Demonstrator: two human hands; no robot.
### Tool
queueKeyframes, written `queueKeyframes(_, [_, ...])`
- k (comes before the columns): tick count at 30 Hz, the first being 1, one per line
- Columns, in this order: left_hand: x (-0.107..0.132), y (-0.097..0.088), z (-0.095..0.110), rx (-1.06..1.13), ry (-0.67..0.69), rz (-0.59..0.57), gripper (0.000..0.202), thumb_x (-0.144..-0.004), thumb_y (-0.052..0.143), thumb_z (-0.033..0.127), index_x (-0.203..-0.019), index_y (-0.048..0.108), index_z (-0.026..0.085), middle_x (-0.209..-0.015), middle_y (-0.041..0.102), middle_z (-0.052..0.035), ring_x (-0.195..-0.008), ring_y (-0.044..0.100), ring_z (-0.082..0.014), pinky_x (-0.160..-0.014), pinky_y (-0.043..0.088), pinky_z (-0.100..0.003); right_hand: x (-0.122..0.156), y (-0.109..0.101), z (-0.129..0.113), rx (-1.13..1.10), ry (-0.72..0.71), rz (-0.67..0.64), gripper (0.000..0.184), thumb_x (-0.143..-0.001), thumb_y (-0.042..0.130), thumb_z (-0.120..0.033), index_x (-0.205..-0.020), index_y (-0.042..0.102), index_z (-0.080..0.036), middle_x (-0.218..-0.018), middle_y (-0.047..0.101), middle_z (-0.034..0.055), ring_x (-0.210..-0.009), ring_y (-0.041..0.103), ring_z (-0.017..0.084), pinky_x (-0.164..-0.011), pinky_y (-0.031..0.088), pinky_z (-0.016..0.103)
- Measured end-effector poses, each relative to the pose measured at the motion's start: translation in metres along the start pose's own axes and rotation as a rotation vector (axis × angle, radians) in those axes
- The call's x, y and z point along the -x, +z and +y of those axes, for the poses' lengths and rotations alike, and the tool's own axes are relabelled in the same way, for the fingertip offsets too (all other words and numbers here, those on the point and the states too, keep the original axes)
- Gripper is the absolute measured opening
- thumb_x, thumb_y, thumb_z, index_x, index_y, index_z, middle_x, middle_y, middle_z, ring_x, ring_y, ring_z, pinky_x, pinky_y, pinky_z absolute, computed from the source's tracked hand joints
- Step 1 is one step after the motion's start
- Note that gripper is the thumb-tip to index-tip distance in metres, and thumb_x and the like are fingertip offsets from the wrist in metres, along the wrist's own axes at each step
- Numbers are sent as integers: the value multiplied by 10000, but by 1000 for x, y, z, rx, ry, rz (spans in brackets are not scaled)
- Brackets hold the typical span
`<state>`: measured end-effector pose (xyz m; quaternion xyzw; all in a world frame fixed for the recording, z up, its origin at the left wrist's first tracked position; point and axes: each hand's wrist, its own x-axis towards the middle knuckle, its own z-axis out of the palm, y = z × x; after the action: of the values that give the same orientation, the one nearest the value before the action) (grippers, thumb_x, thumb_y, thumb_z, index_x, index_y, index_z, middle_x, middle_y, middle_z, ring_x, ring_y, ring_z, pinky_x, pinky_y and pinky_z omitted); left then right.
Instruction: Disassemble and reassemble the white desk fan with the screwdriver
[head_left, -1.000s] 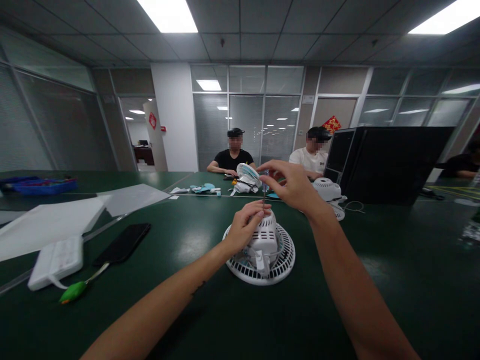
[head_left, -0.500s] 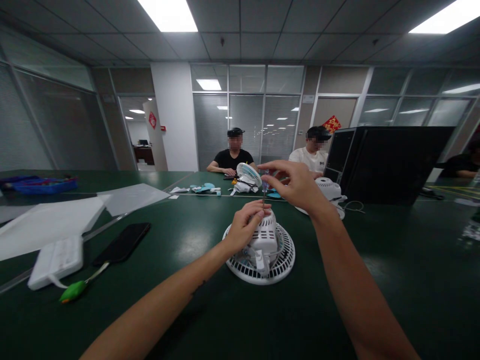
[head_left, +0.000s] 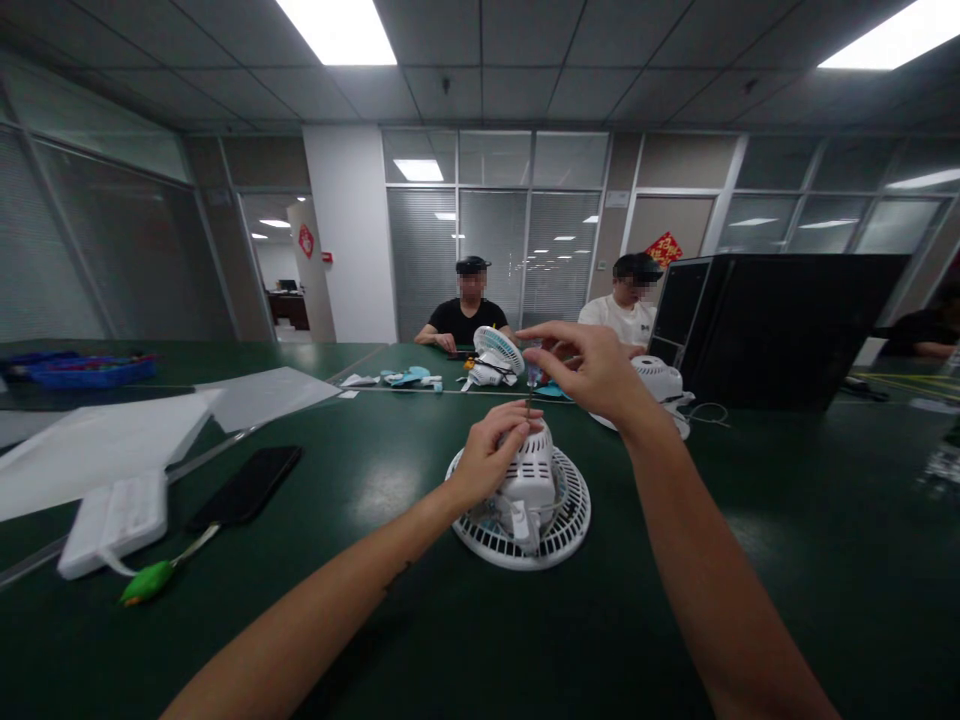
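Observation:
A white fan point(head_left: 531, 482) lies face down on its round grille on the green table, its motor housing pointing up. My left hand point(head_left: 491, 448) is closed on the top of the housing, its fingertips beside the screwdriver's thin shaft. Above it, my right hand point(head_left: 592, 368) grips the clear, purplish handle of a screwdriver point(head_left: 534, 375) between thumb and fingers. The screwdriver stands nearly upright over the housing. Its tip is hidden by my left fingers.
Left of me lie a black phone point(head_left: 246, 487), a white power bank point(head_left: 114, 522) and white sheets point(head_left: 112, 440). Across the table are another small fan point(head_left: 495, 355), blue pieces point(head_left: 409, 376) and two seated people. A black computer case point(head_left: 780, 330) stands at right, beside another white fan point(head_left: 658, 378).
The screwdriver handle and the right fingers on it have shifted very slightly. My left hand and the fan stay put. The person opposite has moved a hand a little to the left.

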<state>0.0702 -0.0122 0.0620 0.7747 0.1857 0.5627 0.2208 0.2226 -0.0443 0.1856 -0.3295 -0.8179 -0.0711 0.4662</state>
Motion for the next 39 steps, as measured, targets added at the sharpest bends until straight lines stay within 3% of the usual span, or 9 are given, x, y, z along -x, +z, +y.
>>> queueKeyframes(4, [0,1,-1,-2,6,9,261,-941,509,284,-945,752,190,-1116,733,-92,-1198,581,-244,-1083,409,-440,0,-1,2,79,-19,44,232,-858,621,-312,-947,770,-159,-839,749,76,-602,608,140,-579,480,276])
queueKeyframes(11, [0,0,1,-7,5,2,263,-944,499,259,-936,751,186,-1110,732,-97,-1191,584,-245,-1082,410,-438,2,-1,0,31,4,-9,302,-858,583,-231,-1103,736,-144,-939,760,93,-647,651,152,-594,506,280])
queueKeyframes(17, [0,0,0,-4,7,1,256,-943,504,265,-939,748,189,-1112,732,-92,-1197,580,-242,-1084,407,-436,1,-2,3,83,-19,13,247,-842,649,-309,-991,764,-149,-830,745,70,-584,605,136,-594,494,286])
queueKeyframes(22, [-1,1,0,-1,9,5,264,-948,503,281,-935,751,191,-1110,732,-93,-1190,585,-244,-1084,406,-435,2,-3,0,42,-21,-8,309,-862,574,-225,-1114,733,-143,-953,755,97,-715,670,172,-634,519,291])
queueKeyframes(25, [-1,1,0,-4,11,-3,266,-948,499,263,-948,750,177,-1110,730,-103,-1192,583,-246,-1082,407,-436,2,-1,1,28,-16,-5,345,-848,614,-229,-1169,704,-140,-922,756,87,-695,669,170,-643,525,292])
queueKeyframes(31, [-1,1,0,-7,25,1,256,-945,498,234,-943,747,173,-1113,729,-106,-1187,584,-246,-1076,416,-450,0,-1,3,80,-40,-15,258,-862,625,-308,-997,752,-129,-939,752,99,-690,651,166,-633,514,295])
queueKeyframes(39, [-1,1,0,-14,35,3,260,-952,497,251,-941,749,187,-1106,731,-95,-1187,588,-248,-1077,420,-456,3,-4,-1,2,22,-72,343,-866,541,-200,-1165,704,-161,-974,758,89,-765,684,179,-640,525,281])
